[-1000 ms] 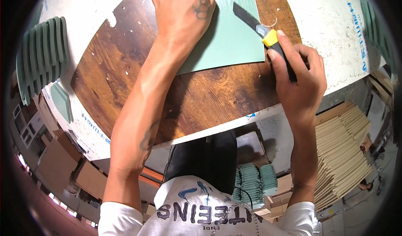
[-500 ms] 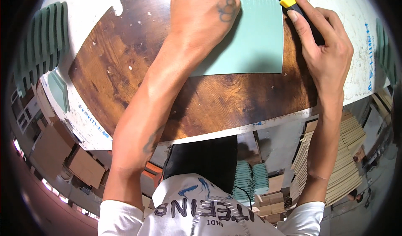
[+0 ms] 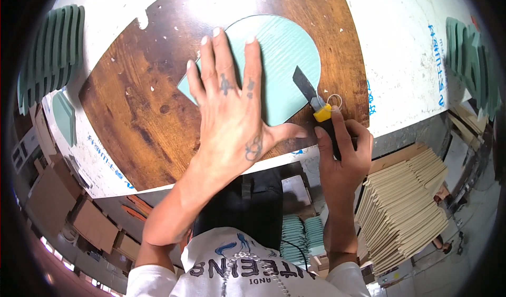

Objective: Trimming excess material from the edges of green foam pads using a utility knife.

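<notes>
My left hand (image 3: 226,110) lies flat, fingers spread, on a pale green sheet piece (image 3: 287,49) with a rounded far edge and a pointed left corner. Its thumb reaches past the piece's near edge. In my right hand (image 3: 345,152) is a utility knife (image 3: 322,113) with a black handle, a yellow part and a ring of thin cord or wire near its front. The blade is out and points away from me over the right part of the green piece; whether it touches is unclear. Underneath lies a dark wood-grain board (image 3: 142,112).
The board rests on a white table (image 3: 406,39). Dark green cut pieces are stacked at the left (image 3: 55,49) and right (image 3: 469,65) edges, and a small green piece (image 3: 64,115) lies at left. Below the table stand beige sheets (image 3: 403,207) and teal stacks (image 3: 295,234).
Both hands and the knife have come nearer to me and leftward. The green piece now shows its rounded edge at the far side; earlier a straight-edged end faced me. My left fingers are now visible, spread.
</notes>
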The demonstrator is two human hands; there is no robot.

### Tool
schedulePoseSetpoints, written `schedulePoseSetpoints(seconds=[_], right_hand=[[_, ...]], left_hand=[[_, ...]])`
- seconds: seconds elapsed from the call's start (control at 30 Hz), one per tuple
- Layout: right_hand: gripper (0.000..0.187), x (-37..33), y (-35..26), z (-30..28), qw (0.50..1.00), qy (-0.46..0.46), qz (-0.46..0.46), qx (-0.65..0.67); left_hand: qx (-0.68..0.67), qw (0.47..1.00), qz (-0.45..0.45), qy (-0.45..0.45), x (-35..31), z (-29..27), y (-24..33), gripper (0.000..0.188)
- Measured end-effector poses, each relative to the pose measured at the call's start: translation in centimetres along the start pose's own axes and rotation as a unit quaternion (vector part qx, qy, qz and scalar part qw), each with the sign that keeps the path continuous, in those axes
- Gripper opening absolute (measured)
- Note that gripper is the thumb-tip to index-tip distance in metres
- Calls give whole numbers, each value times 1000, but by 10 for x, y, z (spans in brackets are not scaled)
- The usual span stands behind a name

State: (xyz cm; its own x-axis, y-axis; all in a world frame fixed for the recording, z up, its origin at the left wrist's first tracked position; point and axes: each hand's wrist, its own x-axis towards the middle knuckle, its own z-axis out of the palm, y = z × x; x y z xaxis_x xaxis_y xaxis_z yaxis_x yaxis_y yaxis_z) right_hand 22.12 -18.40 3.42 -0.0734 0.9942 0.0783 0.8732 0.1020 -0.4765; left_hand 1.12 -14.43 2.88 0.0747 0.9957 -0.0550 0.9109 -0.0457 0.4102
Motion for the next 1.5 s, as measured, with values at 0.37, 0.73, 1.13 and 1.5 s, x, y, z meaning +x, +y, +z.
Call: schedulePoseSetpoints(seconds=[0.37,0.73,1.13,1.5], right_hand=[[44,2,9,5,998,54,-30,-15],[40,37,22,6,992,40,-121,14],[42,91,25,-2,981,-33,-188,21],[51,112,21,-5,967,-94,-237,17]], left_hand=[[38,996,48,61,-6,10,-7,125],[26,994,79,73,-9,13,-20,120],[109,957,259,70,5,13,-79,118],[108,924,365,42,21,-8,-113,104]])
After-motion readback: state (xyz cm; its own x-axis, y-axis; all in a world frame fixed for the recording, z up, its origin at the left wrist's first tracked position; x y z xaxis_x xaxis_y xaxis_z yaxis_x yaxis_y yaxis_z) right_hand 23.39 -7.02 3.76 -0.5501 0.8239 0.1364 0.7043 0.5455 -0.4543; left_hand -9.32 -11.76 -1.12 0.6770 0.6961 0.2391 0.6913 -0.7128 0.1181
